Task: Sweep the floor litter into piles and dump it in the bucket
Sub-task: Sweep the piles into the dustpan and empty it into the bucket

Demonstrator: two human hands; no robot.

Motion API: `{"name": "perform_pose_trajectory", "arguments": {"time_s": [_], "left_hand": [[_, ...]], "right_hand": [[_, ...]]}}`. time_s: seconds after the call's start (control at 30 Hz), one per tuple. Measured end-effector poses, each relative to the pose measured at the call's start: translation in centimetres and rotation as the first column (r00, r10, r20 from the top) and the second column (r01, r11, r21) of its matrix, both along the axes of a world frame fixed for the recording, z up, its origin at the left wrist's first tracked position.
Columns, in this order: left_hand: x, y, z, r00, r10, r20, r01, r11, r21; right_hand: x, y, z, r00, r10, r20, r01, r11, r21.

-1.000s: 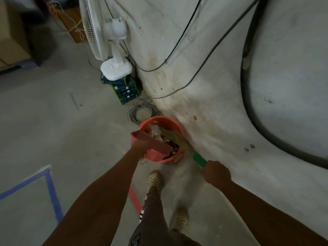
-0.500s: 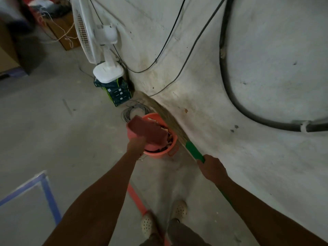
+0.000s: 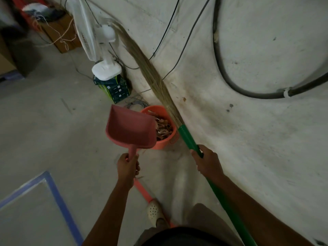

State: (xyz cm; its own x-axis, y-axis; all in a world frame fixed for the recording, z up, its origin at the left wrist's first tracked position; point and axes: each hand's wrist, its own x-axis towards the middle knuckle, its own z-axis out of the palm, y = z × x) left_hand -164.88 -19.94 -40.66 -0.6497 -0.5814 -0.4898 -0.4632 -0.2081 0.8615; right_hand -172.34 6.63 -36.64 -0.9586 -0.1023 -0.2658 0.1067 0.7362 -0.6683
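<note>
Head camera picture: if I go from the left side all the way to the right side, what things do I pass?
Blue tape → pink dustpan → orange bucket → right hand gripping the broom → thick black hose.

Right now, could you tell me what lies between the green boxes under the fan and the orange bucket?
Head view: a coil of grey wire lies on the floor between the boxes and the bucket.
</note>
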Motion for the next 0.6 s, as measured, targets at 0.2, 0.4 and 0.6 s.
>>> {"name": "perform_pose_trajectory", "arguments": {"time_s": [0.2,0.4,0.6], "left_hand": [[6.4,1.3,-0.2,0.971,0.229,-0.069,-0.230,0.973,-0.009],[12.3,5.5,0.9,0.923,0.367,-0.115,-0.368,0.930,0.009],[19.9,11.1,2.3,0.854,0.506,-0.123,-0.513,0.858,-0.028]], "right_hand": [[3.2,1.3,1.1,0.997,0.070,0.009,-0.070,0.996,-0.048],[7.6,4.2,1.6,0.976,0.216,-0.005,-0.216,0.972,-0.088],[13.1,6.6,1.3,0.927,0.373,0.033,-0.364,0.919,-0.153]]}}
